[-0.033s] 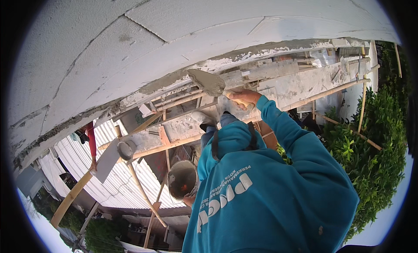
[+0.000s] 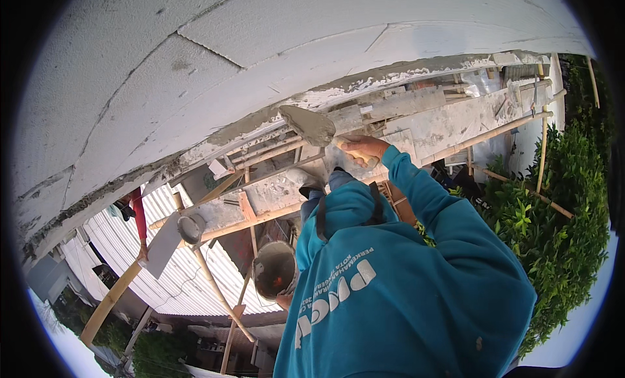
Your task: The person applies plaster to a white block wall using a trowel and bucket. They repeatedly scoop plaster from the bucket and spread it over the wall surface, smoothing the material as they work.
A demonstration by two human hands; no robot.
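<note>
And here's the right hand [image 2: 366, 148], its grip wrapped firmly around the handle of a trowel [image 2: 340, 142]! Blade loaded with grey mortar [image 2: 311, 125], it points up and left at the pale wall [image 2: 215, 85], long axis slanting from the handle, lower right, to the tip, upper left. The trowel sits above the scaffold planks [image 2: 456, 123], near the wall's mortared edge. Low down, the left hand [image 2: 284, 300], partly hidden, has its grip hooked on a bucket's rim [image 2: 293, 278].
</note>
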